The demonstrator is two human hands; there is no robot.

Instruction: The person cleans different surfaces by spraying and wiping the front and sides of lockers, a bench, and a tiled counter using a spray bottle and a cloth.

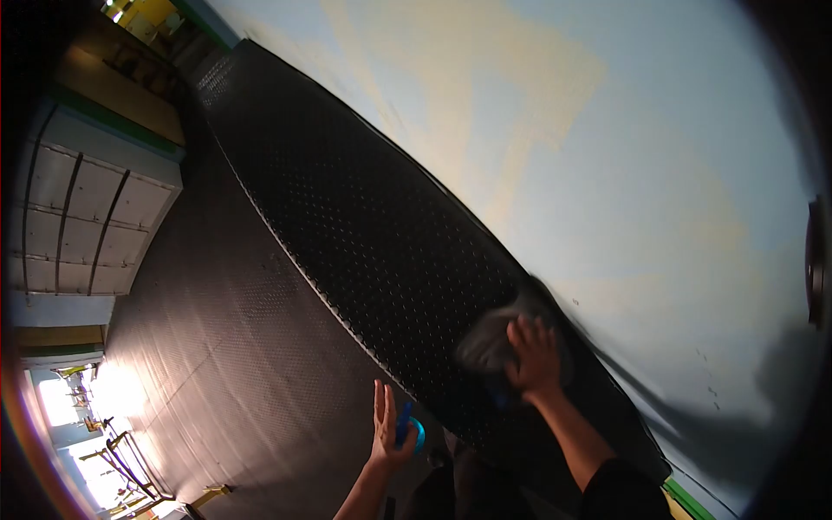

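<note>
My right hand (pixel 535 357) lies with its fingers spread on a greyish cloth (pixel 487 345), which rests on the black dotted surface (pixel 347 208) close to the wall. Motion blurs the cloth's outline. Nearer the bottom centre, my left hand (pixel 387 426) holds a blue object (pixel 417 434), perhaps a bottle, between thumb and palm, with its other fingers stretched upward. That hand is beside the outer edge of the black surface, apart from my right hand.
A pale blue and cream wall (pixel 607 156) rises along the right. Grey lockers (pixel 82 217) stand at the left. Metal-framed equipment (pixel 130 468) is at the lower left by bright windows, over the dark textured floor (pixel 234 347). My legs show at the bottom.
</note>
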